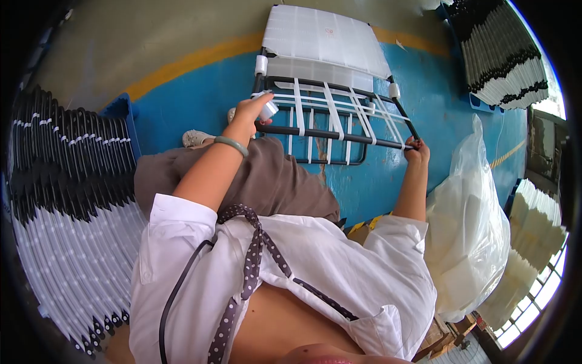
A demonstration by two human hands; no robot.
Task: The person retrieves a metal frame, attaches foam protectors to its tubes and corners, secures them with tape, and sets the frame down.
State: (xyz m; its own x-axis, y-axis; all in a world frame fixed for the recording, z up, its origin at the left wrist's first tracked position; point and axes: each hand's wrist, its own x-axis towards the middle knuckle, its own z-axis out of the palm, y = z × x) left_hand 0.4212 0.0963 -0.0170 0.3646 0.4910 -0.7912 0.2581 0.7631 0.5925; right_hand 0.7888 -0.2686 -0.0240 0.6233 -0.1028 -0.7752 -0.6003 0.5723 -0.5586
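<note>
In front of me is a black tubular frame (pixel 330 134) laced with white straps, joined to a panel (pixel 327 37) wrapped in white translucent sheeting. My left hand (pixel 247 114), with a bracelet on the wrist, is at the frame's near left corner. Its fingers are closed round a small shiny white roll-like piece (pixel 268 110) whose exact kind I cannot make out. At the near right corner, my right hand (pixel 417 150) is wrapped around the black tube. White sleeves (pixel 261 65) sit on the frame's side tubes.
To the left stands a dense stack of black-and-white frames (pixel 73 182) beside a blue bin edge (pixel 124 118). A large clear plastic bag (pixel 470 236) is on the right. Another frame stack (pixel 503 54) fills the upper right. Yellow lines mark the blue floor (pixel 206 82).
</note>
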